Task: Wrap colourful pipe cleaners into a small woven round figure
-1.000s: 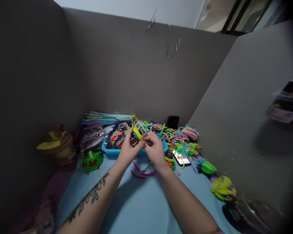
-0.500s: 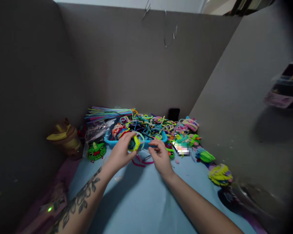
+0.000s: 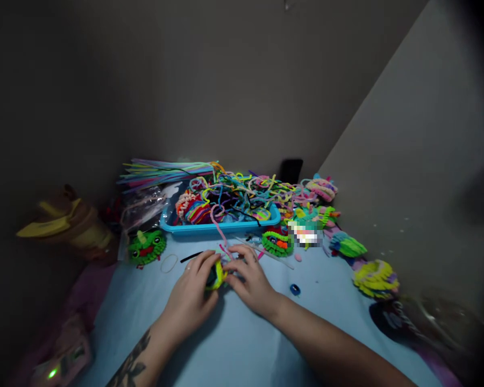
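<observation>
My left hand (image 3: pixel 197 287) is closed round a small, rounded pipe-cleaner piece (image 3: pixel 216 277), bright yellow along its edge and dark inside. At that piece's right side, my right hand (image 3: pixel 248 274) has its fingers bent in and closed, apparently on a pipe-cleaner end; the fingertips partly hide it. A pale pink pipe cleaner (image 3: pixel 221 228) rises from between the hands towards the blue tray (image 3: pixel 221 230). Beyond my right hand lies a green coiled piece with an orange part (image 3: pixel 277 244). A short black pipe cleaner (image 3: pixel 191 256) is just beyond my left hand.
The tray overflows with tangled pipe cleaners (image 3: pixel 242 193); straight ones (image 3: pixel 165 174) lie behind left. A green frog-like figure (image 3: pixel 147 248) sits left, near a brown and yellow container (image 3: pixel 72 226). Yellow (image 3: pixel 375 279) and blue-green (image 3: pixel 347 244) bundles line the right, beside a dark bottle (image 3: pixel 393 322).
Both hands have come lower and closer together, with the yellow piece between them. My right fingers, apart from it before, now touch it. The view has tilted down.
</observation>
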Tool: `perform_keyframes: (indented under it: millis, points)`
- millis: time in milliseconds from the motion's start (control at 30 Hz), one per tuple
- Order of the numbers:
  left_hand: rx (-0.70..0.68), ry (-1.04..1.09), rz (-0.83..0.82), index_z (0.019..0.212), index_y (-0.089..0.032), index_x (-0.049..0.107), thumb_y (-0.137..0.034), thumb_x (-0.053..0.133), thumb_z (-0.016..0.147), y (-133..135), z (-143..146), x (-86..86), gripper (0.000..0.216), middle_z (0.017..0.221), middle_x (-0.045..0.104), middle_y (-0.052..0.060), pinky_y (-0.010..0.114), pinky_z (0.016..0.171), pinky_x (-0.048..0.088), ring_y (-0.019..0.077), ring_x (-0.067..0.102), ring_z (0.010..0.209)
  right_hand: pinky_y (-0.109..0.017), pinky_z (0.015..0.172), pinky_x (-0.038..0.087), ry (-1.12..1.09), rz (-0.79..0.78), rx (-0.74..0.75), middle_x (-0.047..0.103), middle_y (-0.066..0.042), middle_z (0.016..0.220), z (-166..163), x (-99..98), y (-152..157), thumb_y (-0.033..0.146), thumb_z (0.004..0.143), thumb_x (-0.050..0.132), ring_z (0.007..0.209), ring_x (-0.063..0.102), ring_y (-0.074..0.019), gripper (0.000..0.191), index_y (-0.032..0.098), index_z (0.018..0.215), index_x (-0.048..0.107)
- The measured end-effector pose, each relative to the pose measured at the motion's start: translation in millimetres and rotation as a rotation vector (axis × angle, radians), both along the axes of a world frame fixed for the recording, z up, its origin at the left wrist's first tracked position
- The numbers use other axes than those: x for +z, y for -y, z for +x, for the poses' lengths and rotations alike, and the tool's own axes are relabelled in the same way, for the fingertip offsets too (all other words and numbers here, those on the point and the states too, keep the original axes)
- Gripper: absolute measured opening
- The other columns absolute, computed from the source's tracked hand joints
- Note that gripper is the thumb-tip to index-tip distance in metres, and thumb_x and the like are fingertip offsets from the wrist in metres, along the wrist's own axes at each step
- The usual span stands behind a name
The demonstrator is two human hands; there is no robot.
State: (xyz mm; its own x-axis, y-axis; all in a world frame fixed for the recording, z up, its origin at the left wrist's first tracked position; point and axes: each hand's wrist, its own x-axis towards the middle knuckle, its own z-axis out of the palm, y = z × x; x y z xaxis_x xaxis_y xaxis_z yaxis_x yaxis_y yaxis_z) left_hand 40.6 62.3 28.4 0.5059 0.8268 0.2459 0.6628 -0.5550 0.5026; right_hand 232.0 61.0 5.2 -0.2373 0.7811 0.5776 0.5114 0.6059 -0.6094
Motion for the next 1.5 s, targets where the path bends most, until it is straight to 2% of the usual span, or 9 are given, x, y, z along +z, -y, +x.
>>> perform_keyframes:
  millis: [167, 600, 767, 867, 1033, 1133, 1333, 1400, 1500]
  points:
    - [0.002, -0.007, -0.053, 0.134, -0.022, 0.040, -0.027, 0.058, 0.083, 1.4, -0.1, -1.6, 0.054, 0.136, 0.048, 0.013, 0.046, 0.101, 0.048, 0.0277, 0.049, 0.124, -0.044, 0.098, 0.043, -0.015, -0.020, 0.031, 0.051, -0.007, 0.116, 1.3, -0.1, 0.2, 0.012, 0.082, 0.059, 0.115, 0.047, -0.0233, 0.011, 0.022, 0.085, 0.057]
    - [0.061, 0.007, 0.032, 0.132, -0.022, 0.042, -0.031, 0.057, 0.084, 2.8, 2.9, -9.8, 0.051, 0.131, 0.055, 0.012, 0.041, 0.095, 0.053, 0.0262, 0.056, 0.119, -0.039, 0.092, 0.047, -0.068, -0.022, -0.020, 0.056, -0.007, 0.106, -0.4, 2.9, 6.4, 0.015, 0.085, 0.055, 0.105, 0.054, -0.0206, 0.007, 0.022, 0.085, 0.056]
    - [0.166, 0.043, 0.083, 0.138, -0.019, 0.035, -0.037, 0.055, 0.086, -2.6, -4.2, -15.5, 0.058, 0.134, 0.054, 0.014, 0.041, 0.097, 0.052, 0.0262, 0.056, 0.121, -0.038, 0.090, 0.049, -0.097, -0.048, -0.109, 0.060, -0.009, 0.113, 16.0, 16.8, -6.6, 0.020, 0.087, 0.055, 0.108, 0.058, -0.0216, 0.027, 0.023, 0.113, 0.053]
    - [0.227, 0.068, 0.090, 0.139, -0.020, 0.035, -0.040, 0.055, 0.086, -5.5, -8.1, -13.1, 0.060, 0.135, 0.053, 0.013, 0.042, 0.096, 0.052, 0.0265, 0.056, 0.120, -0.036, 0.082, 0.052, -0.144, -0.065, -0.267, 0.063, -0.009, 0.109, 40.3, 37.9, -32.7, 0.025, 0.086, 0.057, 0.098, 0.062, -0.0208, 0.035, 0.022, 0.120, 0.051]
    - [0.217, 0.087, 0.125, 0.136, -0.019, 0.038, -0.037, 0.055, 0.086, -6.4, -9.9, -9.5, 0.056, 0.136, 0.053, 0.014, 0.044, 0.098, 0.051, 0.0270, 0.055, 0.121, -0.035, 0.081, 0.051, -0.065, -0.012, -0.606, 0.069, -0.010, 0.099, 90.9, 93.5, -110.2, 0.028, 0.086, 0.052, 0.091, 0.064, -0.0221, 0.023, 0.017, 0.102, 0.063]
    - [0.201, 0.074, 0.100, 0.135, -0.020, 0.040, -0.037, 0.055, 0.087, -6.1, -10.3, -7.9, 0.054, 0.137, 0.052, 0.014, 0.045, 0.097, 0.051, 0.0277, 0.056, 0.121, -0.033, 0.091, 0.046, 0.171, -0.218, -0.733, 0.070, -0.009, 0.104, 113.7, 120.2, -163.7, 0.019, 0.083, 0.050, 0.097, 0.063, -0.0211, 0.027, 0.018, 0.105, 0.066]
    - [0.212, 0.118, 0.079, 0.133, -0.019, 0.045, -0.036, 0.055, 0.086, -8.4, -15.4, -2.6, 0.052, 0.137, 0.053, 0.013, 0.047, 0.098, 0.051, 0.0286, 0.056, 0.121, -0.028, 0.066, 0.047, 0.207, -0.444, -0.685, 0.068, -0.003, 0.058, 122.3, 122.7, -226.1, 0.018, 0.065, 0.072, 0.065, 0.063, -0.0182, 0.002, 0.017, 0.067, 0.071]
    - [0.213, 0.128, 0.071, 0.132, -0.018, 0.046, -0.035, 0.056, 0.085, -8.8, -16.7, -1.8, 0.051, 0.137, 0.053, 0.014, 0.048, 0.098, 0.050, 0.0287, 0.055, 0.121, -0.028, 0.060, 0.046, 0.159, -0.422, -0.674, 0.063, -0.003, 0.050, 121.6, 121.5, -232.5, 0.022, 0.066, 0.074, 0.059, 0.062, -0.0181, 0.011, 0.015, 0.060, 0.068]
    - [0.202, 0.130, 0.073, 0.133, -0.018, 0.046, -0.034, 0.055, 0.085, -8.5, -17.0, -2.1, 0.051, 0.136, 0.053, 0.014, 0.047, 0.097, 0.051, 0.0282, 0.056, 0.120, -0.028, 0.062, 0.046, 0.025, -0.270, -0.645, 0.067, -0.006, 0.060, 125.9, 135.5, -237.3, 0.034, 0.080, 0.063, 0.067, 0.064, -0.0177, 0.024, 0.012, 0.073, 0.069]
